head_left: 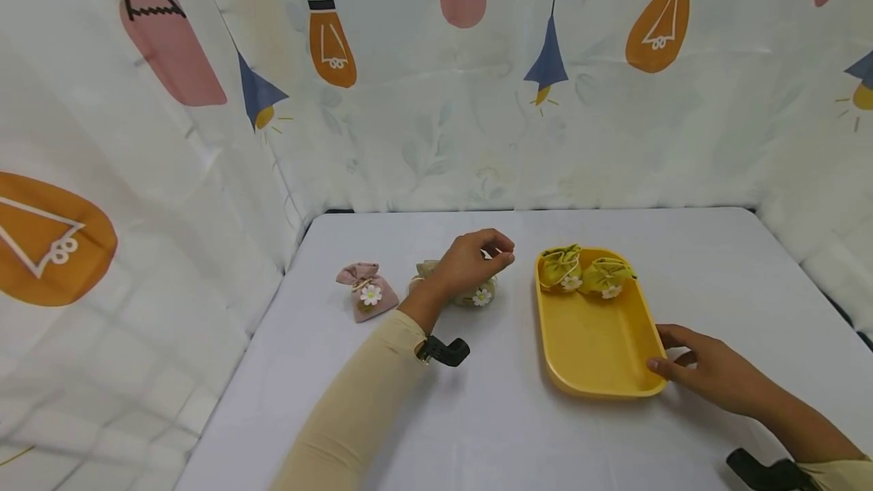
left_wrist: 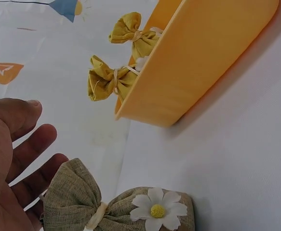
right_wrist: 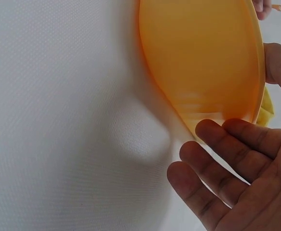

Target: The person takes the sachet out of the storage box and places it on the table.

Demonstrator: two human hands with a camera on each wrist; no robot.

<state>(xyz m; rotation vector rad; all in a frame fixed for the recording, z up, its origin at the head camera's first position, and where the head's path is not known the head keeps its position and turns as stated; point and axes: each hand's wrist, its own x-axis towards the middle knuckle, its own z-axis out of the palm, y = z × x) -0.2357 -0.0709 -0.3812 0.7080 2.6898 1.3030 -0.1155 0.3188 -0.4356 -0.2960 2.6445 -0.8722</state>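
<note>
Yellow tray (head_left: 597, 347), pinched by right hand (head_left: 712, 371), holds two pouches (head_left: 607, 277); left hand (head_left: 469, 264) loose, empty.

Left hand (head_left: 467, 262) left of yellow tray (head_left: 593, 347), fingers loosely bent (forearm (head_left: 368, 400) extended forward); right hand (head_left: 716, 370) pinching tray's right rim.

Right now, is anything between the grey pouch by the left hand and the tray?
No loose object shows between them, only table. The left wall of the tray does stand in the way, so the grey pouch probably needs lifting over it. Yellow pouches take up only the tray's far end.
</note>
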